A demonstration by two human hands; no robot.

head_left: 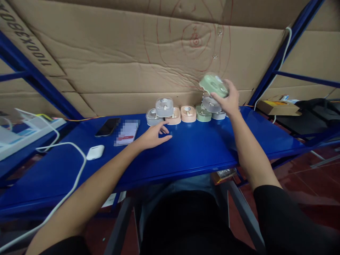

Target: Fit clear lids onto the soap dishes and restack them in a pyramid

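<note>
My right hand (228, 96) grips a green box with a clear lid (214, 85), tilted and raised above the row at the back of the blue table (196, 148). A short beaded chain hangs by it. Just below is a grey clear-lidded box (211, 104), stacked on the row. My left hand (155, 136) hovers low over the table with its fingers apart and holds nothing. Nearest to it are a peach box (174, 117) and a grey box (154, 117), with another grey box (164, 107) on top of them. Another peach box (188, 114) and a green box (204, 113) continue the row.
Left on the table lie a black phone (107, 127), a phone with a lit screen (127, 132) and a white earbud case (95, 152). A white cable (79, 173) crosses the left side. Behind stands a cardboard wall (119, 53) between blue posts.
</note>
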